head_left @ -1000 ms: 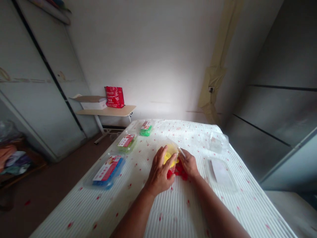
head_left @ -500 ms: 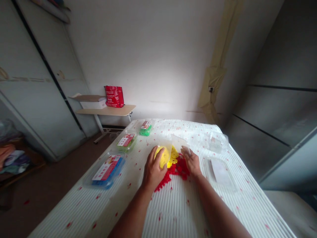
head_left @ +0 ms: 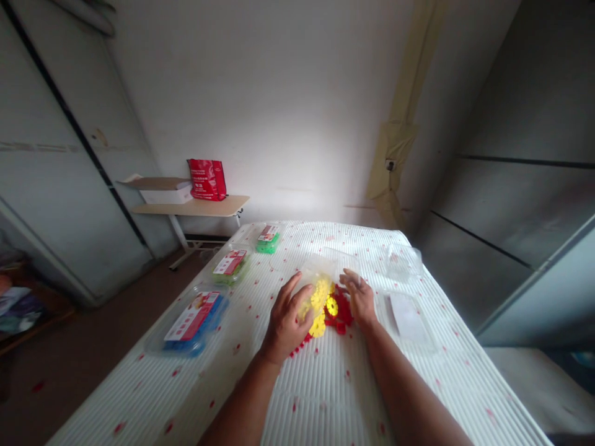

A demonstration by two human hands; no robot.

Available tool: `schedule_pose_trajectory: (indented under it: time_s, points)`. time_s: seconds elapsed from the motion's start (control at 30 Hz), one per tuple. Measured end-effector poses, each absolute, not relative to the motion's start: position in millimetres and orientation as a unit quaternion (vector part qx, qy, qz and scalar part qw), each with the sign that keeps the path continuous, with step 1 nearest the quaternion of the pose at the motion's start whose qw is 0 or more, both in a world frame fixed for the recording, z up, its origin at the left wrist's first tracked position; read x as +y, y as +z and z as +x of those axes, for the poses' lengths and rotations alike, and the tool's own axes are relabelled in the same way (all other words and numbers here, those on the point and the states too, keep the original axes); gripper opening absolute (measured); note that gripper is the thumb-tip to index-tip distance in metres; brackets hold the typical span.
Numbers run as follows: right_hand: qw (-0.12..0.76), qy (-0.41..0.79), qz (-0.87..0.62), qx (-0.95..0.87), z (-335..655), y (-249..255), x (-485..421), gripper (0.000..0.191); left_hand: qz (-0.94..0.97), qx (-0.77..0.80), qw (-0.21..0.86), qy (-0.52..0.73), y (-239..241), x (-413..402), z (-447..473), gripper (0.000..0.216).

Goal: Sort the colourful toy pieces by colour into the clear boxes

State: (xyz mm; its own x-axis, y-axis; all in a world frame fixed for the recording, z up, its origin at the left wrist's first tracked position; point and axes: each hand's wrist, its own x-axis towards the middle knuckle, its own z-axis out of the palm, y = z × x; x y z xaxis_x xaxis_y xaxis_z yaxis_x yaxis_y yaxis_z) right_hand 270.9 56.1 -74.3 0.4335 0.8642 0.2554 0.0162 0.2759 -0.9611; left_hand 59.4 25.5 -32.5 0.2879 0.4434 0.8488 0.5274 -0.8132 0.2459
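Note:
My left hand [head_left: 289, 319] grips a clear plastic container [head_left: 317, 267], its fingers curled round the side. The container is tilted, with yellow notched plastic discs [head_left: 320, 292] inside and tumbling from its mouth. More yellow discs lie below it, on a pile of red plastic pieces [head_left: 343, 306] on the table. My right hand [head_left: 360, 298] is just right of the discs, its fingers bent at the edge of the container's see-through lid [head_left: 341, 257]. The grip on that lid is hard to see against the pale cloth.
Closed clear boxes stand along the left: a blue-filled box [head_left: 193, 322], an olive-green-filled box [head_left: 229, 266] and a green-filled box [head_left: 268, 239]. To the right lie an open clear box [head_left: 403, 263] and a clear tray with white paper [head_left: 406, 316]. A side table [head_left: 199, 206] holds a red bag [head_left: 207, 179].
My left hand has tipped the container further, and yellow discs have spilled down over the red pile. My right hand has stayed nearly in place. The view has shifted slightly.

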Motion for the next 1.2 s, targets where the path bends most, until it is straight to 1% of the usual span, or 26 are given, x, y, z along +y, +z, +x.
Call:
schedule_pose_trajectory:
  time_s: [0.13,0.2,0.27,0.33,0.43,0.5,0.63,0.8,0.87,0.97,1.0,1.1,1.2]
  points:
    - [0.655,0.282,-0.526,-0.463,267,-66,52,0.047,-0.775,-0.310,0.059,-0.547,-33,26,58,0.053]
    - [0.624,0.246,-0.548,-0.501,265,-63,49,0.043,-0.754,-0.325,0.035,-0.570,-36,29,58,0.053]
    - [0.587,0.191,-0.576,-0.537,267,-60,48,0.040,-0.710,-0.358,-0.032,-0.606,-40,33,58,0.055]
    - [0.559,0.126,-0.593,-0.566,271,-58,48,0.039,-0.635,-0.388,-0.133,-0.655,-44,37,59,0.057]
    - [0.541,0.061,-0.592,-0.594,276,-54,49,0.037,-0.521,-0.401,-0.262,-0.706,-47,43,58,0.054]
    - [0.539,0.061,-0.595,-0.593,278,-49,49,0.038,-0.476,-0.402,-0.302,-0.721,-49,47,56,0.047]
    - [0.541,0.107,-0.602,-0.577,279,-34,45,0.042,-0.413,-0.390,-0.358,-0.741,-55,55,53,0.038]
    - [0.515,0.071,-0.558,-0.647,291,-20,28,0.035,-0.353,-0.384,-0.397,-0.756,-56,59,53,0.035]
    - [0.534,0.103,-0.550,-0.634,299,-18,14,0.034,-0.347,-0.382,-0.401,-0.757,-54,59,53,0.035]
    - [0.610,0.188,-0.571,-0.516,314,-18,-14,0.039,-0.343,-0.380,-0.408,-0.756,-53,60,52,0.035]
    - [0.626,0.200,-0.586,-0.474,319,-18,-25,0.041,-0.340,-0.382,-0.410,-0.755,-53,60,52,0.035]
    - [0.639,0.166,-0.645,-0.386,334,-18,-53,0.043,-0.335,-0.388,-0.411,-0.754,-55,61,52,0.036]
    - [0.676,0.165,-0.642,-0.322,340,-21,-74,0.040,-0.339,-0.387,-0.409,-0.753,-57,62,53,0.036]
